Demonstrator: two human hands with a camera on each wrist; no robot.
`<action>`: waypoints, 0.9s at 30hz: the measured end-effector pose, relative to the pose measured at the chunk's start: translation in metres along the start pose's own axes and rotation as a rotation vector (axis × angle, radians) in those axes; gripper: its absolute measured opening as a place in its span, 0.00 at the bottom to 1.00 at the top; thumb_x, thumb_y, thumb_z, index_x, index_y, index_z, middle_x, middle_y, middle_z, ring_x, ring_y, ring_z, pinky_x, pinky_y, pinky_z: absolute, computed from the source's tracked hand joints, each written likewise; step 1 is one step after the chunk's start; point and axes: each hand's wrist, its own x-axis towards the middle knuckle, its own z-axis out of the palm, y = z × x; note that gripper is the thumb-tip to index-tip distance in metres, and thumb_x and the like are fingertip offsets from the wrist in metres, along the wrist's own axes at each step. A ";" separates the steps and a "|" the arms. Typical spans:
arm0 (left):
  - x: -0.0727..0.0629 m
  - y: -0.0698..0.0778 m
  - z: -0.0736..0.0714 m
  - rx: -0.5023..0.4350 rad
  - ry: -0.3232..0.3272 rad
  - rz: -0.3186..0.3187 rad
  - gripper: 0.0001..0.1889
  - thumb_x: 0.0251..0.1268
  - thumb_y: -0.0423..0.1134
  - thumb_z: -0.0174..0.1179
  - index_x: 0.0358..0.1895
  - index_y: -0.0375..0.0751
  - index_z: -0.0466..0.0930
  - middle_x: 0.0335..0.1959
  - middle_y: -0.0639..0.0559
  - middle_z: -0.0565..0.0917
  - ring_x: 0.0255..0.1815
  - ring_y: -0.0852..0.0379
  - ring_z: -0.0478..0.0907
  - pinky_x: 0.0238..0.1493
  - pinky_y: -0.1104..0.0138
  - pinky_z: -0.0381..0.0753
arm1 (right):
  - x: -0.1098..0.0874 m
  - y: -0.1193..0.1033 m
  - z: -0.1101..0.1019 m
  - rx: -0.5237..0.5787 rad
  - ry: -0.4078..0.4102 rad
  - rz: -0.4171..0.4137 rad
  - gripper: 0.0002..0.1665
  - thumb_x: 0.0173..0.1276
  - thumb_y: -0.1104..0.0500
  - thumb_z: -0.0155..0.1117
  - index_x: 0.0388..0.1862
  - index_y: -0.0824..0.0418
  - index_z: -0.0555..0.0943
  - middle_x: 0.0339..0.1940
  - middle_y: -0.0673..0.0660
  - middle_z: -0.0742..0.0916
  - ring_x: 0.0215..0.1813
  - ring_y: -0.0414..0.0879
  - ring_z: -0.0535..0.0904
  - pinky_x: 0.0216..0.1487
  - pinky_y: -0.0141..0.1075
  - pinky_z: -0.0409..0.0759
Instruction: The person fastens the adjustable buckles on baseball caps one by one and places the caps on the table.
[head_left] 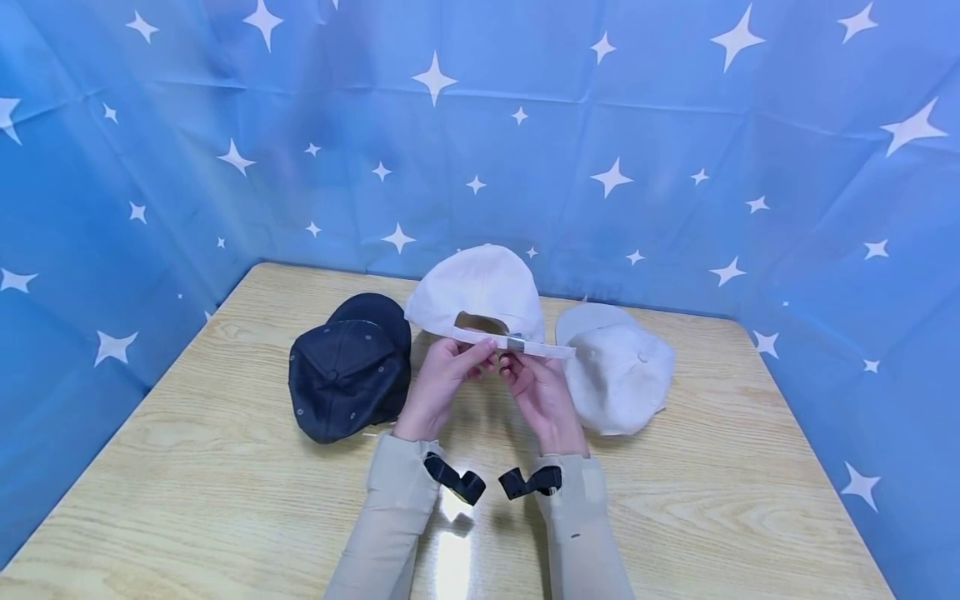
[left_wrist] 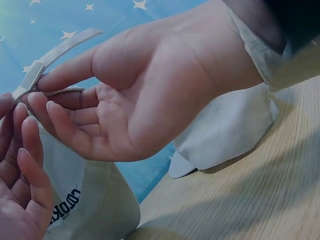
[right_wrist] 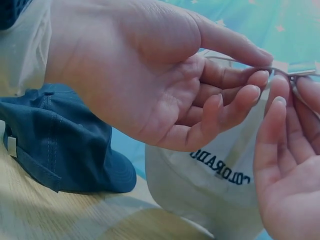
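A white baseball cap hangs over the table, its back opening turned toward me. Below the opening runs its adjustment strap, with a metal buckle on it and the tail sticking out to the right. My left hand pinches the strap left of the buckle, thumb on top. My right hand pinches the strap by the buckle, its thumb against it in the left wrist view. Dark lettering shows on the cap in the right wrist view.
A navy cap lies on the wooden table to the left. To the right lies an off-white cap. Blue fabric with white stars surrounds the table's back and sides.
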 end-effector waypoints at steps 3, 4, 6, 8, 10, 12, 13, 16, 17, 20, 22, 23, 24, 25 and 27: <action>0.000 0.001 -0.001 -0.005 0.011 0.003 0.16 0.54 0.48 0.62 0.35 0.38 0.78 0.28 0.49 0.80 0.30 0.53 0.75 0.32 0.65 0.69 | 0.000 0.000 0.000 0.003 0.008 -0.003 0.08 0.66 0.71 0.47 0.37 0.64 0.74 0.31 0.55 0.81 0.33 0.44 0.76 0.35 0.28 0.74; 0.000 0.001 -0.001 -0.011 0.016 0.003 0.15 0.54 0.47 0.62 0.36 0.38 0.77 0.28 0.49 0.79 0.30 0.54 0.75 0.31 0.66 0.69 | 0.000 -0.001 0.000 0.009 0.011 -0.005 0.08 0.66 0.71 0.47 0.36 0.64 0.74 0.31 0.55 0.81 0.33 0.44 0.76 0.35 0.28 0.74; 0.001 0.001 -0.002 -0.026 0.028 0.000 0.14 0.55 0.46 0.62 0.36 0.38 0.77 0.28 0.49 0.79 0.29 0.55 0.75 0.29 0.68 0.70 | 0.000 -0.001 0.000 0.021 0.016 -0.010 0.08 0.65 0.71 0.48 0.36 0.64 0.75 0.31 0.54 0.81 0.32 0.44 0.76 0.34 0.29 0.74; 0.001 0.002 -0.003 -0.043 0.039 -0.006 0.13 0.55 0.45 0.62 0.36 0.38 0.77 0.28 0.49 0.79 0.29 0.55 0.75 0.29 0.69 0.69 | 0.001 -0.001 -0.001 0.038 0.022 -0.018 0.07 0.64 0.72 0.49 0.35 0.64 0.75 0.30 0.55 0.81 0.32 0.44 0.76 0.34 0.29 0.74; 0.001 0.002 -0.004 -0.057 0.047 -0.009 0.13 0.55 0.45 0.61 0.36 0.38 0.77 0.27 0.49 0.79 0.29 0.55 0.75 0.29 0.68 0.69 | 0.001 -0.002 -0.001 0.058 0.024 -0.025 0.07 0.64 0.72 0.49 0.34 0.64 0.75 0.29 0.55 0.81 0.31 0.44 0.76 0.33 0.29 0.74; 0.001 0.003 -0.005 -0.059 0.051 -0.009 0.13 0.56 0.45 0.61 0.36 0.38 0.77 0.28 0.49 0.79 0.29 0.54 0.75 0.29 0.68 0.69 | 0.001 -0.002 -0.002 0.070 0.021 -0.031 0.08 0.63 0.73 0.50 0.33 0.63 0.75 0.29 0.55 0.81 0.31 0.45 0.76 0.33 0.29 0.74; 0.001 0.003 -0.005 -0.061 0.052 -0.007 0.13 0.56 0.45 0.61 0.36 0.38 0.77 0.27 0.50 0.79 0.29 0.54 0.75 0.29 0.67 0.68 | 0.001 -0.002 -0.002 0.075 0.020 -0.033 0.08 0.63 0.73 0.50 0.33 0.63 0.75 0.29 0.55 0.81 0.30 0.45 0.76 0.33 0.29 0.74; 0.001 0.003 -0.006 -0.053 0.052 -0.002 0.12 0.57 0.44 0.60 0.35 0.38 0.77 0.27 0.50 0.79 0.29 0.55 0.74 0.29 0.67 0.68 | 0.002 -0.002 -0.002 0.078 0.013 -0.033 0.07 0.63 0.72 0.51 0.34 0.63 0.74 0.30 0.55 0.81 0.31 0.45 0.77 0.33 0.29 0.74; 0.001 0.003 -0.006 -0.049 0.052 0.001 0.12 0.57 0.44 0.60 0.35 0.38 0.77 0.27 0.50 0.80 0.29 0.55 0.74 0.29 0.67 0.68 | 0.002 -0.002 -0.002 0.080 0.011 -0.031 0.07 0.63 0.72 0.51 0.34 0.63 0.74 0.30 0.55 0.81 0.31 0.45 0.77 0.33 0.29 0.74; 0.002 0.003 -0.005 -0.040 0.054 0.012 0.11 0.57 0.43 0.60 0.34 0.37 0.78 0.26 0.50 0.80 0.29 0.55 0.74 0.28 0.68 0.67 | 0.002 -0.001 -0.002 0.075 0.005 -0.027 0.06 0.63 0.71 0.52 0.36 0.63 0.74 0.31 0.56 0.81 0.32 0.45 0.77 0.33 0.30 0.75; 0.002 0.002 -0.004 -0.036 0.055 0.015 0.12 0.56 0.44 0.61 0.33 0.36 0.78 0.26 0.50 0.80 0.29 0.53 0.74 0.28 0.68 0.68 | 0.002 -0.001 -0.002 0.070 0.005 -0.025 0.06 0.63 0.71 0.53 0.37 0.63 0.74 0.31 0.56 0.81 0.32 0.45 0.77 0.34 0.29 0.74; 0.002 0.002 -0.004 -0.033 0.056 0.018 0.13 0.56 0.44 0.61 0.33 0.36 0.78 0.26 0.49 0.80 0.29 0.52 0.74 0.28 0.69 0.68 | 0.002 0.000 -0.002 0.066 0.006 -0.025 0.06 0.62 0.71 0.54 0.37 0.63 0.74 0.31 0.56 0.81 0.32 0.45 0.77 0.34 0.29 0.74; 0.002 0.002 -0.004 -0.030 0.055 0.019 0.13 0.55 0.45 0.61 0.33 0.36 0.78 0.26 0.49 0.80 0.30 0.51 0.74 0.28 0.69 0.68 | 0.002 0.000 -0.002 0.062 0.008 -0.025 0.06 0.62 0.70 0.54 0.37 0.63 0.73 0.31 0.55 0.81 0.32 0.45 0.77 0.34 0.29 0.74; 0.002 0.001 -0.004 -0.026 0.054 0.021 0.14 0.55 0.45 0.62 0.33 0.36 0.78 0.26 0.49 0.80 0.30 0.50 0.74 0.28 0.69 0.68 | 0.001 0.000 -0.002 0.061 0.009 -0.023 0.06 0.62 0.70 0.55 0.37 0.63 0.73 0.31 0.55 0.81 0.32 0.45 0.77 0.34 0.29 0.74; 0.002 0.001 -0.004 -0.020 0.052 0.024 0.15 0.54 0.47 0.62 0.33 0.36 0.78 0.27 0.48 0.80 0.31 0.48 0.74 0.29 0.68 0.68 | 0.001 0.000 -0.001 0.057 0.014 -0.023 0.06 0.61 0.70 0.55 0.37 0.63 0.73 0.31 0.55 0.80 0.32 0.44 0.77 0.34 0.29 0.74</action>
